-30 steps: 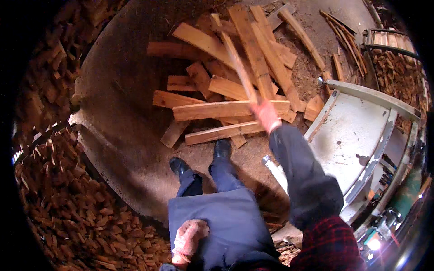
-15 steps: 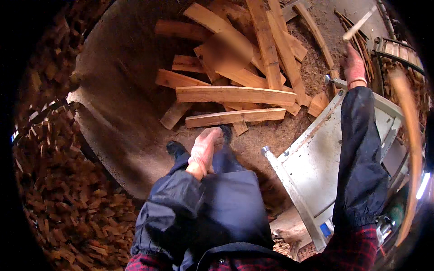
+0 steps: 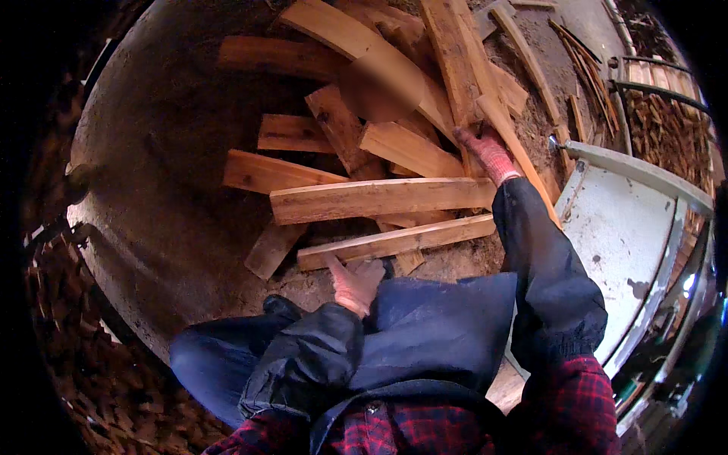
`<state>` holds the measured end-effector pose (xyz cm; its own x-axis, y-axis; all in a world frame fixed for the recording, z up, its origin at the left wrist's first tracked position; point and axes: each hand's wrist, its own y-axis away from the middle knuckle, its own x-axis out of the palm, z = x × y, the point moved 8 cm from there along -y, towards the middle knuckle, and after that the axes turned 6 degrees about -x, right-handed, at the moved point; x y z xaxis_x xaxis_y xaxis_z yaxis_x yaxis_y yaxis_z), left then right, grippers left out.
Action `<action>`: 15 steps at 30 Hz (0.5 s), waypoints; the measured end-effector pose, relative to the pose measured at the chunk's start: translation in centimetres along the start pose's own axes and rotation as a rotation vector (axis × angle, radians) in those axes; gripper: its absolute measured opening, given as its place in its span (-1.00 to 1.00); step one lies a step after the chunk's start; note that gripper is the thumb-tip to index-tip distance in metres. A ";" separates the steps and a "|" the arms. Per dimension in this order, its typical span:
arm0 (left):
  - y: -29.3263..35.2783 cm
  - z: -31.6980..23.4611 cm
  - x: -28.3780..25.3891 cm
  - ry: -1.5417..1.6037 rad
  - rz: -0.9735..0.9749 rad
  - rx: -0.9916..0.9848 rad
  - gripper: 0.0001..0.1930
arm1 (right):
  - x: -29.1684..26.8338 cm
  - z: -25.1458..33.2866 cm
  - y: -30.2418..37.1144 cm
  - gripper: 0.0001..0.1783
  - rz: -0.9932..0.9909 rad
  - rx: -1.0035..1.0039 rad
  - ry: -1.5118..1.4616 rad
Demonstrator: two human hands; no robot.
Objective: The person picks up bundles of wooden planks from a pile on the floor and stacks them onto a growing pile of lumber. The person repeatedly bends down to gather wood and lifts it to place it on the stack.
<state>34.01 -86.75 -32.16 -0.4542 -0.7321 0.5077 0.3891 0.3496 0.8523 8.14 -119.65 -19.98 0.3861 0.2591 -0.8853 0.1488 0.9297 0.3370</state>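
My left hand (image 3: 358,283), in a pinkish glove, hangs just in front of the near plank (image 3: 394,241). Its thumb stands apart from the fingers and nothing is in it. Reaching into the heap, my right hand (image 3: 491,154), gloved too, is at a narrow pale plank (image 3: 523,159) and seems to grip it; some of the fingers are hidden. That plank slants along my right sleeve, its upper end over a long thick plank (image 3: 447,64). A wide plank (image 3: 379,199) lies crosswise between my two hands, on other timber.
Loose planks (image 3: 326,30) are heaped on the dusty floor (image 3: 447,267). A worn white metal stand (image 3: 622,235) is beside my right arm. Thin sticks (image 3: 595,76) lie at the far right. Chopped wood (image 3: 136,379) fills the lower left.
My right hand has come from the far right back to the heap. The loose stick and blurred curved board at the right are gone from there. The narrow plank has shifted nearer to me.
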 end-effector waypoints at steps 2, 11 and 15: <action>1.6 -1.1 4.4 -0.559 0.280 0.180 0.11 | 0.1 -0.9 0.5 0.12 0.045 0.006 -0.101; 3.0 -9.0 13.6 -0.186 0.171 0.012 0.03 | 0.7 -0.7 0.5 -0.07 0.158 0.032 -0.403; 1.6 -4.5 8.3 -0.149 -0.015 -0.210 0.04 | 2.6 1.6 5.6 -0.01 0.243 -0.066 -0.123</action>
<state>34.47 -94.87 -27.17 -0.5679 -0.6369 0.5213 0.5322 0.1989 0.8229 11.43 -114.18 -19.87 0.5116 0.4467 -0.7340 -0.0200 0.8602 0.5095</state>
